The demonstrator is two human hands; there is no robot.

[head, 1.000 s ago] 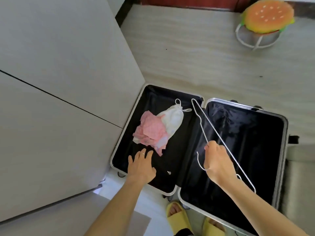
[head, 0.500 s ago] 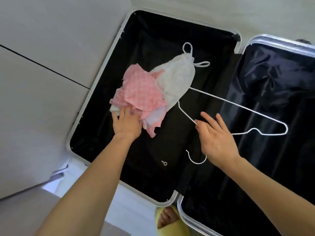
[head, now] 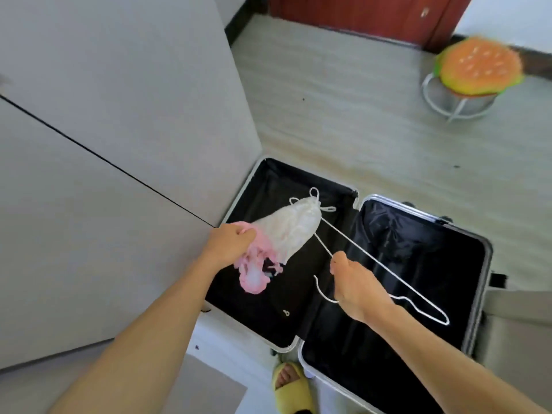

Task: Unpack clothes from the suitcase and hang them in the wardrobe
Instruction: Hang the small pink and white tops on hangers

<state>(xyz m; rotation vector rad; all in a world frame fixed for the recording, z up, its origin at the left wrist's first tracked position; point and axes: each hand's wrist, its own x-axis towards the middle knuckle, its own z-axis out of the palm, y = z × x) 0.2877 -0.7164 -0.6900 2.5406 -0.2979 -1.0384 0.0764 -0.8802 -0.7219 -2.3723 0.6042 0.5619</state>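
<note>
- Step in hand, I judge: getting a garment onto the hanger over the open suitcase.
- Left hand, arm stretched forward, has its fingers curled tight round the clothes (a pink and white bunch), held just above the left half.
- Right hand has its fingers closed on the wire near the hook; the far tip meets the white cloth.
- Next likely needs one piece freed and its neck opened.

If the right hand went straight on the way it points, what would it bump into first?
Probably the white garment, just ahead of the right hand along the hanger it holds; depth is unclear.
</note>
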